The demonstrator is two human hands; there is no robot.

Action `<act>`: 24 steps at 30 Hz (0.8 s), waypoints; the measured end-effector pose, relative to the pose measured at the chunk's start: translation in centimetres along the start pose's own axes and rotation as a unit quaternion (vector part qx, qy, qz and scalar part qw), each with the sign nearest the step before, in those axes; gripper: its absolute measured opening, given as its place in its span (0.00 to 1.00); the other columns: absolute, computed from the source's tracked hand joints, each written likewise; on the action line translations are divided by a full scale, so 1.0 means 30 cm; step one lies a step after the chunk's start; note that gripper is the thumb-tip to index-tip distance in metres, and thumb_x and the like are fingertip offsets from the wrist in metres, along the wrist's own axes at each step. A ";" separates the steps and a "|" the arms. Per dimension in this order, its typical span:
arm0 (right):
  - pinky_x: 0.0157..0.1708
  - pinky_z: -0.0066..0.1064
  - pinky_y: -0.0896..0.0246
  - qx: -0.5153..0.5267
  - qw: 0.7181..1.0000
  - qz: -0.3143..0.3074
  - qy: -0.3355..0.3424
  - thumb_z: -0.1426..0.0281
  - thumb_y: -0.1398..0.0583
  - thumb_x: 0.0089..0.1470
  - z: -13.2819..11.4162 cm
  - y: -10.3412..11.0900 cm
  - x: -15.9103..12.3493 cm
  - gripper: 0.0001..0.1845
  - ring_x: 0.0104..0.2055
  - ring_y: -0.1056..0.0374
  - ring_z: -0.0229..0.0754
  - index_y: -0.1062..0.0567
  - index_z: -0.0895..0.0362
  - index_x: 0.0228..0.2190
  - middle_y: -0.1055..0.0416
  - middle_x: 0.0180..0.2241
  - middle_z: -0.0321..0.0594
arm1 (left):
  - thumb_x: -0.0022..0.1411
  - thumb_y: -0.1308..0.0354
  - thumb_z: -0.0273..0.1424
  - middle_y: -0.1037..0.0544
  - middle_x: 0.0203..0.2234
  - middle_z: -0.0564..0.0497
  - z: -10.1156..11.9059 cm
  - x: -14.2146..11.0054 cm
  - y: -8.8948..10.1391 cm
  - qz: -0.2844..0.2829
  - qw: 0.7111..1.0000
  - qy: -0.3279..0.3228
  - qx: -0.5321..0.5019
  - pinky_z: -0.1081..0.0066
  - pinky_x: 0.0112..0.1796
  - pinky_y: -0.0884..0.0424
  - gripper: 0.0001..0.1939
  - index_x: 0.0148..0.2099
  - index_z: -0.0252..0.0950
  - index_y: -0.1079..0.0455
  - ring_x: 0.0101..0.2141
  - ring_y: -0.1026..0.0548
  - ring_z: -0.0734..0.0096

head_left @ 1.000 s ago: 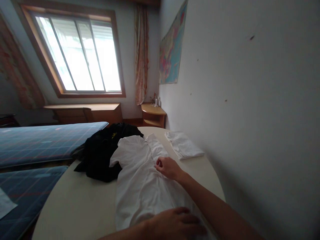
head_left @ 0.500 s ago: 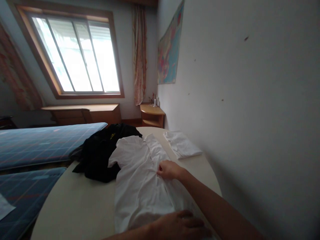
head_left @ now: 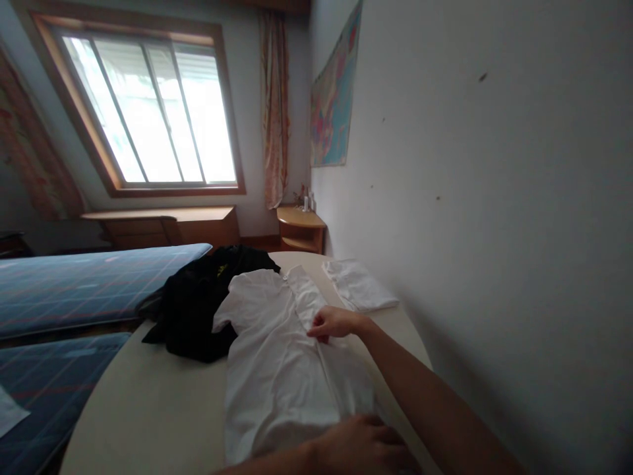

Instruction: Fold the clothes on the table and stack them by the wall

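Note:
A white short-sleeved shirt (head_left: 277, 369) is spread lengthwise on the round table, its collar end pointing away and wrinkles running down its front. My right hand (head_left: 339, 323) reaches in from the right, thumb and fingers pinching the fabric near the front opening at mid-length. Close to me, my left hand (head_left: 363, 445) lies across the lower part of the shirt, fingers bent over the cloth and partly cut off by the picture's bottom edge. The hem is hidden under that hand and forearm.
A folded white garment (head_left: 363, 285) rests at the table's right rim, beside the wall. Bunched black clothing (head_left: 198, 310) touches the shirt's left sleeve. The pale round table (head_left: 143, 409) stands next to blue plaid mattresses (head_left: 89, 284). Farther off is a corner shelf (head_left: 301, 218).
My right hand has shifted slightly up and left, its pinch now looser-looking. The shirt's front lies flatter below it. My left hand's fingers have drawn closer together.

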State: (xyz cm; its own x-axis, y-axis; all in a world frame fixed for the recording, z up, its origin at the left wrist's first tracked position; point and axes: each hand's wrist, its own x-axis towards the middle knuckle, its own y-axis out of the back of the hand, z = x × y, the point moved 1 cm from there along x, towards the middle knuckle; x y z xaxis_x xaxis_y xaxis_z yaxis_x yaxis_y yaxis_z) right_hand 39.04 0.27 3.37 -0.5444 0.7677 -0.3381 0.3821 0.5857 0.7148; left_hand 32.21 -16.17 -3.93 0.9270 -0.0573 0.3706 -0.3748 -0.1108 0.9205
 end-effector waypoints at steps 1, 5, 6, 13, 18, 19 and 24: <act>0.25 0.21 0.43 0.013 1.000 0.021 0.002 0.62 0.40 0.57 0.003 -0.002 0.004 0.17 0.24 0.33 0.33 0.24 0.61 0.22 0.26 0.23 0.37 | 0.74 0.53 0.38 0.20 0.41 0.58 0.003 0.007 -0.008 0.000 1.000 0.006 -0.001 0.74 0.37 0.29 0.12 0.48 0.43 0.28 0.42 0.23 0.75; 0.23 0.22 0.45 0.003 0.998 0.063 0.011 0.63 0.41 0.57 0.016 -0.044 0.007 0.17 0.22 0.34 0.34 0.22 0.61 0.24 0.25 0.22 0.37 | 0.73 0.52 0.37 0.20 0.42 0.57 0.002 0.023 0.022 -0.024 0.999 0.009 -0.019 0.74 0.35 0.28 0.12 0.47 0.39 0.28 0.40 0.22 0.74; 0.24 0.23 0.45 -0.005 0.997 0.071 0.021 0.63 0.41 0.57 0.019 -0.056 0.002 0.15 0.23 0.34 0.34 0.22 0.61 0.27 0.24 0.23 0.38 | 0.74 0.53 0.37 0.21 0.45 0.56 -0.004 0.017 0.044 -0.027 0.999 -0.001 -0.030 0.74 0.37 0.27 0.13 0.49 0.39 0.29 0.42 0.22 0.74; 0.38 0.24 0.39 -0.076 0.979 0.177 0.072 0.72 0.43 0.58 0.066 -0.076 -0.033 0.13 0.39 0.28 0.38 0.23 0.57 0.44 0.22 0.40 0.40 | 0.75 0.59 0.38 0.39 0.66 0.51 -0.021 -0.094 0.114 -0.035 0.999 -0.012 0.039 0.62 0.59 0.38 0.21 0.65 0.46 0.40 0.64 0.40 0.62; 0.56 0.32 0.46 -0.154 0.954 0.256 0.038 0.76 0.47 0.60 0.110 -0.068 -0.004 0.18 0.55 0.35 0.45 0.26 0.61 0.50 0.28 0.51 0.51 | 0.75 0.63 0.34 0.41 0.67 0.55 0.014 -0.080 0.056 -0.046 0.993 -0.039 0.099 0.70 0.56 0.34 0.22 0.65 0.44 0.37 0.64 0.41 0.68; 0.58 0.34 0.48 -0.161 0.952 0.258 0.035 0.75 0.48 0.62 0.117 -0.071 0.001 0.19 0.56 0.37 0.46 0.26 0.62 0.51 0.29 0.52 0.52 | 0.75 0.64 0.33 0.42 0.67 0.55 0.013 -0.070 0.064 -0.048 0.993 -0.048 0.095 0.74 0.56 0.35 0.23 0.64 0.42 0.36 0.65 0.42 0.72; 0.60 0.36 0.49 -0.209 0.943 0.258 0.031 0.72 0.51 0.65 0.124 -0.089 0.004 0.21 0.60 0.40 0.47 0.28 0.58 0.54 0.35 0.60 0.49 | 0.74 0.58 0.40 0.41 0.67 0.52 -0.032 -0.071 0.144 -0.045 0.997 0.021 0.054 0.63 0.59 0.37 0.22 0.66 0.46 0.41 0.66 0.44 0.60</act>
State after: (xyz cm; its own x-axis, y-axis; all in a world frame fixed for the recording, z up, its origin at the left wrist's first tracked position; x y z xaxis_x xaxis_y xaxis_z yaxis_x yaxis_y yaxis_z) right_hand 40.75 -0.24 -0.85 -0.4140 0.8981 0.1488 0.2879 -0.0259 0.9573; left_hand 28.63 -15.59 -0.62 0.9561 -0.0008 0.2931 -0.2861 -0.2208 0.9324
